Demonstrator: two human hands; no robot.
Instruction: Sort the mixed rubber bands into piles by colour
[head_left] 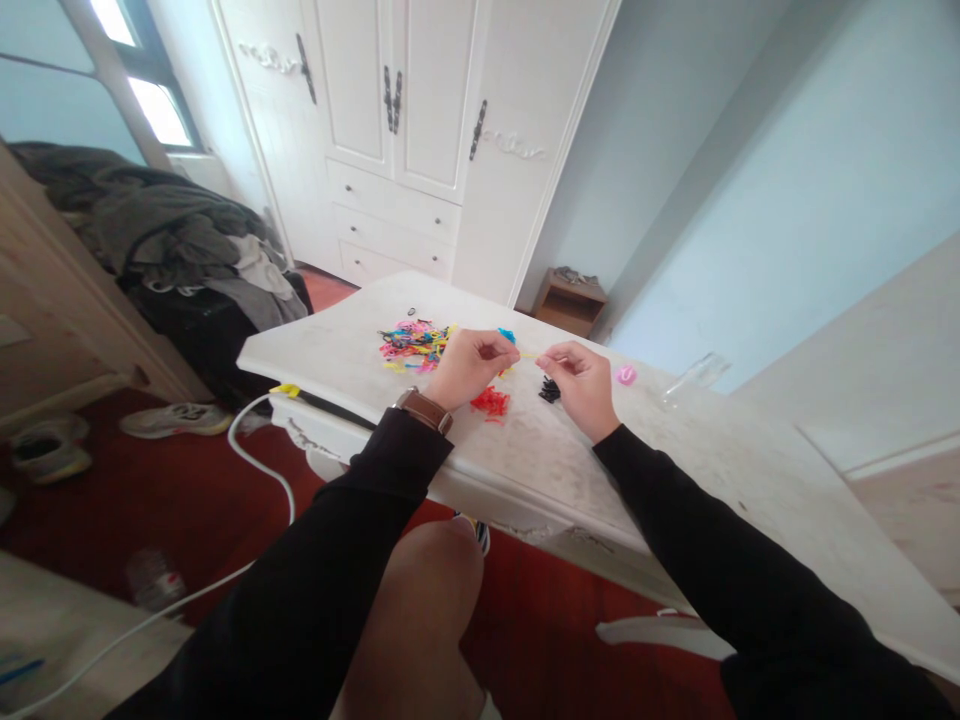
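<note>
Above the white table [547,460], a thin yellow rubber band [528,355] spans the small gap between my two hands. My left hand [476,360], with a brown-strapped watch at its wrist, pinches one end. The other end is at the pinched fingertips of my right hand [581,382]. Left of my left hand lies a mixed pile of colourful rubber bands [411,343], partly covered by that hand. Red bands [491,402] lie just below it, and blue bands [507,335] show behind it. A small heap of black bands [550,389] sits beside my right hand.
On the table's right are a small pink object [626,374] and a clear glass [697,378] lying on its side. A white cable [289,490] hangs past the left corner. Beyond stand a white wardrobe [427,130] and a small wooden stand [568,303].
</note>
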